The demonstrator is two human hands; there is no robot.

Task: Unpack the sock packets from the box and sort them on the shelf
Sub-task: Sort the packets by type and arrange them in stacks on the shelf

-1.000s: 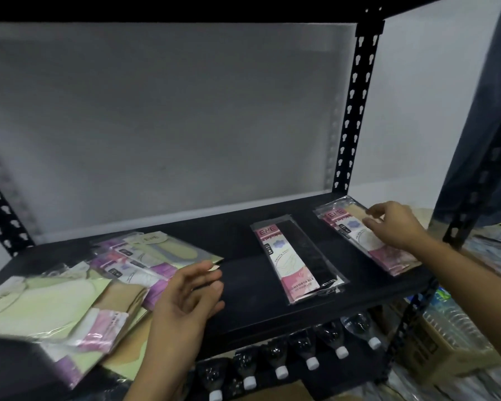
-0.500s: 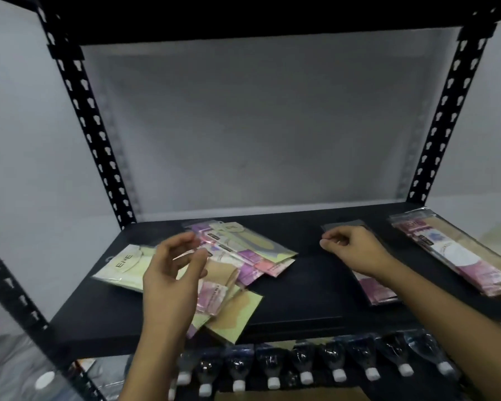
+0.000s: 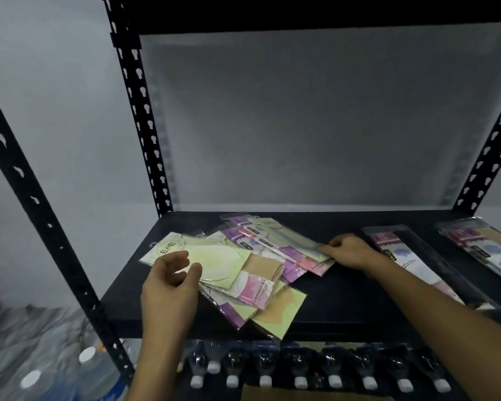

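1. The sock packets [image 3: 261, 270] lie in a loose, overlapping pile on the left half of the black shelf [image 3: 344, 302], fanned at different angles. One corner reaches the shelf's front edge.
2. They are flat, clear plastic sleeves with card inserts. Most show pale green card, purple or pink bands, and small print that is too blurred to read (only the letters "ENE" are legible).
3. The pale green packet [image 3: 214, 256] sits at the left of the pile, its "ENE" mark turned toward the back corner.
4. The beige sock packet [image 3: 258, 282] lies in the middle of the pile, with a pink and white band across it.
5. The long packet [image 3: 275, 238] lies on top, slanting from the back toward the right.
6. The left hand [image 3: 171, 282] hovers over the near edge of the pale green packet. Its fingers are loosely bent and its thumb is held apart from them, with nothing gripped.
7. The right hand [image 3: 347, 251] is at the right end of the long packet, fingers curled and pinching its edge.
8. Two single packets lie apart from the pile: the middle packet [image 3: 402, 253], just right of the right hand, and the far packet [image 3: 480, 244], near the right edge. Both have pink and purple headers.
9. A row of capped bottles [image 3: 265, 369] shows below the shelf's front edge.
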